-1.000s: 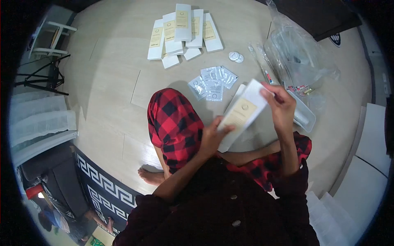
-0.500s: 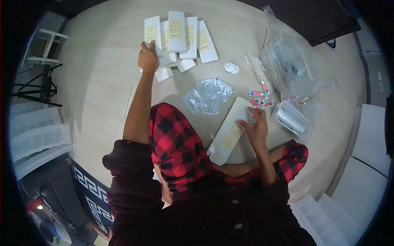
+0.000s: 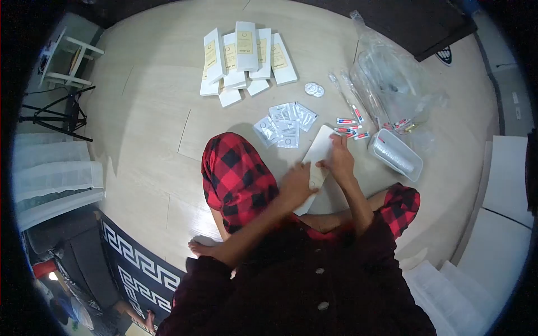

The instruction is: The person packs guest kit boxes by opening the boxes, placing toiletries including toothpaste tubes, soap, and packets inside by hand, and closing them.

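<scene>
My right hand, fingers bent, grips the white box edge; my left hand crosses it, grip unclear.

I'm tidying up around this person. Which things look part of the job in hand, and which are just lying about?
Likely part of the job:
white box being handled
stacked boxes
sachets
tubes
round packets
tub
clear bag

Probably just lying about:
white frame
black stand
patterned mat

A long, flat white box with a cream label lies slantwise between the left fingers and right fingers, its two ends showing beyond the left ones.
</scene>
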Motion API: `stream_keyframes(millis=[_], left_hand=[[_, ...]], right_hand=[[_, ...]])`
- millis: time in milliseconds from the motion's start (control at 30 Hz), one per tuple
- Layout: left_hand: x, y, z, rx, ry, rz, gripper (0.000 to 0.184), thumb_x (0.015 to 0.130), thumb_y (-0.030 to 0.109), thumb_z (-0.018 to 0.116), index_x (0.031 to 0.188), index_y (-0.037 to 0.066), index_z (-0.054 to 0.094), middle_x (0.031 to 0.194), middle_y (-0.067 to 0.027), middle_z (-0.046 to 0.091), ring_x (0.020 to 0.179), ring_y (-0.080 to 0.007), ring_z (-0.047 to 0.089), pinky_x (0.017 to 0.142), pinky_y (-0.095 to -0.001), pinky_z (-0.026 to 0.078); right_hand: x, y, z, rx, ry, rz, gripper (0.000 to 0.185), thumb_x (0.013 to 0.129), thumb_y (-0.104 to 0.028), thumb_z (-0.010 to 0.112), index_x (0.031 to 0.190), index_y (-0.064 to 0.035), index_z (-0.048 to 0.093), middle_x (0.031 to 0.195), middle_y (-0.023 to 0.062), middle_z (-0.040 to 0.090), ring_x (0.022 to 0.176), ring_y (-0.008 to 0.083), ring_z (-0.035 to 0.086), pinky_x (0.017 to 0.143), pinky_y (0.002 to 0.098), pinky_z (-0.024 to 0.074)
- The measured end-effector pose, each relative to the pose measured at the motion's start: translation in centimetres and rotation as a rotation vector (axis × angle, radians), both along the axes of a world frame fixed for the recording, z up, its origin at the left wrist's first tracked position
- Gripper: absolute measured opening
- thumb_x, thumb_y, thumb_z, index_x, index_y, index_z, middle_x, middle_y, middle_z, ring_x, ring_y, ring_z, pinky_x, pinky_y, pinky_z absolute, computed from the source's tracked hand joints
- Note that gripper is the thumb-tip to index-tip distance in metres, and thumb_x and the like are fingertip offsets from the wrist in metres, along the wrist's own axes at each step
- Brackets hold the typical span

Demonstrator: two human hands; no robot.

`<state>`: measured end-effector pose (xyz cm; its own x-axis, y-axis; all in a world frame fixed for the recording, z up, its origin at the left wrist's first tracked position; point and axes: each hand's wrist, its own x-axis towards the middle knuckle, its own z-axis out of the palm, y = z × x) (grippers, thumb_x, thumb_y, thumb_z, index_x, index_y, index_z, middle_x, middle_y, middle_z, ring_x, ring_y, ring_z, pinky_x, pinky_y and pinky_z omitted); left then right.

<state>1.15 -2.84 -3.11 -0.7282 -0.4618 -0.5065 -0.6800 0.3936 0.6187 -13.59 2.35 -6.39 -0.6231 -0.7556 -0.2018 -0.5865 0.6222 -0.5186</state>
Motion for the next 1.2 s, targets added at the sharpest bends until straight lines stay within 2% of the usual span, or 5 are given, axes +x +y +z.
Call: stream_keyframes(millis=[300,500,833,900,1200], left_hand=[[0.5,7.5,-3.4,-0.321,-0.074,-0.047,0.099,0.055,0.026,0.083,0.131,-0.007,0.029,0.142,-0.0206,0.020,0.127,-0.0397,0.029,0.091,-0.0498,0.042],[-0.8,5.3,1.8,-0.470,0.260,0.226,0.114,0.053,0.023,0.083,0.140,-0.001,0.012,0.133,-0.0199,0.031,0.119,-0.0363,0.036,0.096,-0.0439,0.033],[-2.3,4.6,7.3,0.035,0.680,0.510,0.087,0.056,0.013,0.076,0.127,-0.001,0.028,0.114,-0.0233,0.046,0.107,-0.0353,0.049,0.089,-0.0422,0.041],[-2.5,4.4,7.8,0.106,0.687,0.520,0.086,0.056,0.014,0.076,0.127,-0.001,0.028,0.114,-0.0232,0.047,0.107,-0.0352,0.050,0.089,-0.0428,0.041],[-1.5,4.8,8.2,0.168,0.831,0.426,0.062,0.070,0.026,0.077,0.114,0.000,0.041,0.097,-0.0202,0.061,0.093,-0.0280,0.062,0.076,-0.0360,0.049]], right_hand=[[-3.2,-0.9,0.4,0.064,-0.030,0.118,0.036,0.060,-0.014,0.078,0.087,-0.0037,0.056,0.085,0.0107,0.059,0.084,0.0254,0.060,0.069,0.0364,0.0485],[-3.6,1.1,8.3,-0.220,-0.606,-0.070,0.014,0.076,-0.007,0.067,0.087,-0.0014,0.059,0.066,0.0070,0.060,0.038,0.0104,0.047,0.033,0.0266,0.0340],[-2.6,5.5,18.8,-0.532,-0.248,-0.092,0.029,0.080,-0.015,0.067,0.104,0.0003,0.061,0.086,0.0070,0.065,0.072,0.0087,0.058,0.056,0.0236,0.0460],[-1.2,6.8,16.6,-0.624,-0.910,-0.075,0.038,0.080,-0.014,0.069,0.112,0.0035,0.058,0.096,0.0072,0.065,0.083,0.0102,0.058,0.068,0.0223,0.0477],[2.4,6.5,13.7,-0.802,-0.799,-0.308,0.021,0.083,-0.012,0.066,0.097,0.0042,0.064,0.082,0.0031,0.065,0.072,0.0065,0.057,0.068,0.0195,0.0458]])
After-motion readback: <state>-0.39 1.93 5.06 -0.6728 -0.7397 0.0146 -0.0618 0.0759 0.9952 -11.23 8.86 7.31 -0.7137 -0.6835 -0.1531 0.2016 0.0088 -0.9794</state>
